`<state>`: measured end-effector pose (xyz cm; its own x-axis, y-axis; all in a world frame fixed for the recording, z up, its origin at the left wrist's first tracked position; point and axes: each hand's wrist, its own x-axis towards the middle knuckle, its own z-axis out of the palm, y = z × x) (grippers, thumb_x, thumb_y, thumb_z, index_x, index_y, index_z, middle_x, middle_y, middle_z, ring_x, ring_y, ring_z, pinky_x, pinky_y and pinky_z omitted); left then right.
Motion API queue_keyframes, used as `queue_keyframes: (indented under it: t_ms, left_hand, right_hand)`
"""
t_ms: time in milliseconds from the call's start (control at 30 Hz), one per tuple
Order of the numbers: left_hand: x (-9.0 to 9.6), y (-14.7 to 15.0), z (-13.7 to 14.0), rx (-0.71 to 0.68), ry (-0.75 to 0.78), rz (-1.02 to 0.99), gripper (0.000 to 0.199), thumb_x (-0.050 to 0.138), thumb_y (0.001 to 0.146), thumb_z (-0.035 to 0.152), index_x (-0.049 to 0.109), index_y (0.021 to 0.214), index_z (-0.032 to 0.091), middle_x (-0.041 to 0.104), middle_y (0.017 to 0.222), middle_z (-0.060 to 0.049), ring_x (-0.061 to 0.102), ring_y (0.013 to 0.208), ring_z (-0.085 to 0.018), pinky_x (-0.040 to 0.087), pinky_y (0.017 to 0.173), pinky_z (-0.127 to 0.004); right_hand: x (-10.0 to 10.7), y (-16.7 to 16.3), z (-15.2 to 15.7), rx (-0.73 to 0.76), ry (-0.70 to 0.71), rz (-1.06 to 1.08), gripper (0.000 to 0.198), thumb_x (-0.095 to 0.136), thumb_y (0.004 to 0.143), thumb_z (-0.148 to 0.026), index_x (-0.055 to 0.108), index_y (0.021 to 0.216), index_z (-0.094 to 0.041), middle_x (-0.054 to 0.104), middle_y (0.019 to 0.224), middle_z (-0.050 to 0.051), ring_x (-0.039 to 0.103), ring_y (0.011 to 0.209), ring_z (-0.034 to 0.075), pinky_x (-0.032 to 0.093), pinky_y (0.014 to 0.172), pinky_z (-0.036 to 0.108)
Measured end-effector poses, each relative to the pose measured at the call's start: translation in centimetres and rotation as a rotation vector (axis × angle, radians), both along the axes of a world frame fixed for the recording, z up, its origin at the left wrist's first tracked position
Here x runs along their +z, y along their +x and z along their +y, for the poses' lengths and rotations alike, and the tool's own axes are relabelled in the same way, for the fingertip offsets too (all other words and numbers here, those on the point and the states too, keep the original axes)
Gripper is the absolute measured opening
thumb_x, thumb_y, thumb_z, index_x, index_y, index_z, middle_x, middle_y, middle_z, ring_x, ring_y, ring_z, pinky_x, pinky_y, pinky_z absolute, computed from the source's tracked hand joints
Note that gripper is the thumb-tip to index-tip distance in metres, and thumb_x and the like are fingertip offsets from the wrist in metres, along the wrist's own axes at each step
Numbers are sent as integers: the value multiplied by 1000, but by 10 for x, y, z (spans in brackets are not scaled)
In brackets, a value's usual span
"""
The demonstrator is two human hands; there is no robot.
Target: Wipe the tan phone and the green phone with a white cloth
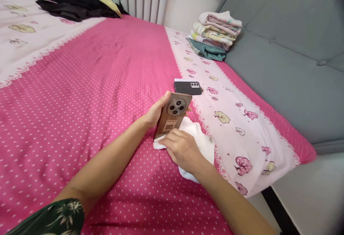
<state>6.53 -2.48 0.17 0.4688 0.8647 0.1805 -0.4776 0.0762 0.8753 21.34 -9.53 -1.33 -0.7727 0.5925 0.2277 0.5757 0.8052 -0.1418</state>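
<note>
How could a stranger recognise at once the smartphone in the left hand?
Over the pink polka-dot bedspread, find the left hand. It holds a bronze smartphone; unlike the dark smartphone lying beyond, this one has a round camera module and a pale label.

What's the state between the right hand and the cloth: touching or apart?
Touching. The head view shows the right hand holding the cloth, a fold bunched under its fingertips at the lower end of the phone.

The label (170, 125) on the smartphone (171, 118) is too small to read; at two o'clock, the headboard (290, 30) is cut off.
</note>
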Motion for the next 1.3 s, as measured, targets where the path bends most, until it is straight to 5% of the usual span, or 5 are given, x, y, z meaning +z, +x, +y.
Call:
queue_keyframes:
  t_ms: [1300]
  left_hand:
    - [1,1,0,16,24,-2,86,42,76,84,67,112,10,75,94,-15,70,85,-24,52,76,-34]
  right_hand:
    - [-1,1,0,7,0,-6,23,58,87,-7,72,98,-21,72,91,4,58,88,19,45,72,32]
